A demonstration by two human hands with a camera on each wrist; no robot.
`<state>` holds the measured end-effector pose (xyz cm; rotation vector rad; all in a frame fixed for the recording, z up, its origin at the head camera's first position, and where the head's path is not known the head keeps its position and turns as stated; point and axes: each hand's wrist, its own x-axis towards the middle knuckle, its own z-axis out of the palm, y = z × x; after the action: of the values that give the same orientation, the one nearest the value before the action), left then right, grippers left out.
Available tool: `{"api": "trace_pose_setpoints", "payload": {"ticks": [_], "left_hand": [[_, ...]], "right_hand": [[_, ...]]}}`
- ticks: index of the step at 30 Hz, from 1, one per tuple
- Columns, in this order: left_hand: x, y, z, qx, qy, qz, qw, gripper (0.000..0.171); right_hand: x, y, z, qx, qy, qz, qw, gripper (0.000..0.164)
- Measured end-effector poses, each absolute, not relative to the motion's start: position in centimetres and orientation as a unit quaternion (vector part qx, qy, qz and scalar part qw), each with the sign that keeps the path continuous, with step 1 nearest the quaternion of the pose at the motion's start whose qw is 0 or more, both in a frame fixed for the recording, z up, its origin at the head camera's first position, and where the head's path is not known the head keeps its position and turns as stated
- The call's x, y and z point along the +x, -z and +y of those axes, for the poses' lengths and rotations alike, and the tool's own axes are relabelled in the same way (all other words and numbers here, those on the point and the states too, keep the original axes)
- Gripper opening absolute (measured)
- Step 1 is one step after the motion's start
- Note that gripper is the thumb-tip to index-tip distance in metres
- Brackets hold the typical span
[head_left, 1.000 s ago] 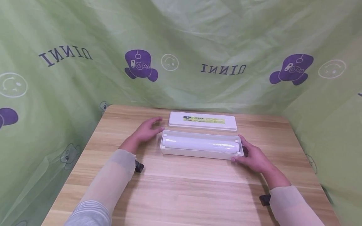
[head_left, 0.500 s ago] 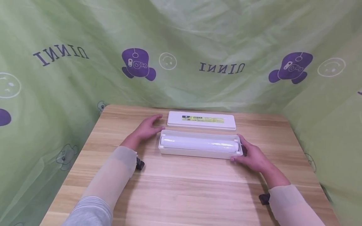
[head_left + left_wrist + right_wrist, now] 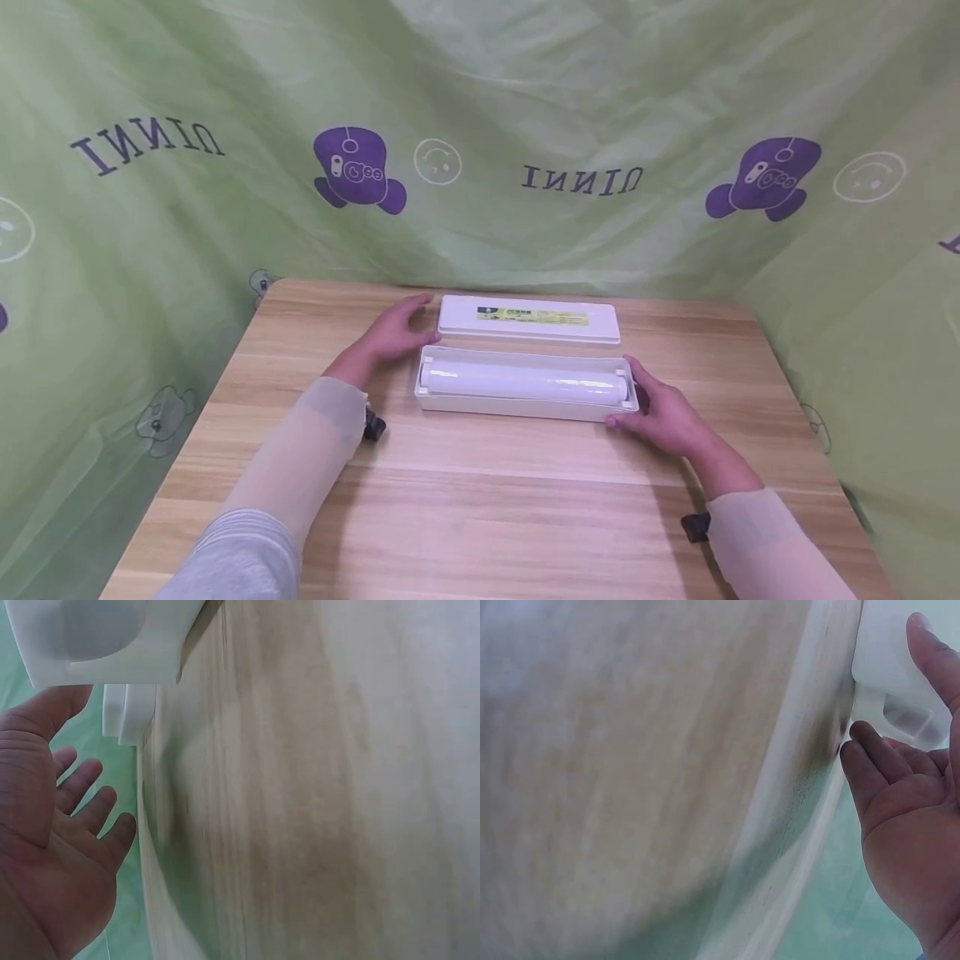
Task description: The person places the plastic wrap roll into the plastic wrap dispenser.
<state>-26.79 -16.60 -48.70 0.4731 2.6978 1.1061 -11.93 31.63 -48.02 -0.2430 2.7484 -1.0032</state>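
A long white box (image 3: 525, 407) lies lidless on the table, with a white roll of cling film (image 3: 517, 381) inside it. Its white lid (image 3: 450, 314), bearing a yellow-green label, lies just behind. My right hand (image 3: 670, 417) grips the box's right end, thumb on the near wall and forefinger at the far corner. In the right wrist view the thumb (image 3: 934, 664) lies against the box wall. My left hand (image 3: 390, 333) is at the left ends of box and lid, fingers spread. In the left wrist view its thumb tip is partly hidden behind the box end (image 3: 112, 645).
The wooden table (image 3: 480, 508) carries the box and lid. A green curtain (image 3: 480, 233) with purple figures hangs close behind its back edge and along the sides. A dark wrist camera (image 3: 375, 425) sits on the left wrist, another wrist camera (image 3: 696, 527) on the right.
My left hand has shifted slightly forward, closer to the lid's left end. My right hand stays at the box's right end. The whole head view has drifted a little.
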Motion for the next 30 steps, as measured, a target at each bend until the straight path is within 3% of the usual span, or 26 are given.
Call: {"api": "trace_pose_setpoints", "payload": {"ticks": [17,30], "left_hand": [[-28.2,49.2,-16.1,0.172,-0.348,0.916,0.101,0.101],[-29.1,49.7,-15.5,0.166,-0.349,0.915,0.118,0.116]], "right_hand": [[-12.0,48.3,31.7,-0.081,0.336,0.933,0.1,0.123],[-12.0,48.2,31.6,-0.08,0.339,0.932,0.099,0.121]]}}
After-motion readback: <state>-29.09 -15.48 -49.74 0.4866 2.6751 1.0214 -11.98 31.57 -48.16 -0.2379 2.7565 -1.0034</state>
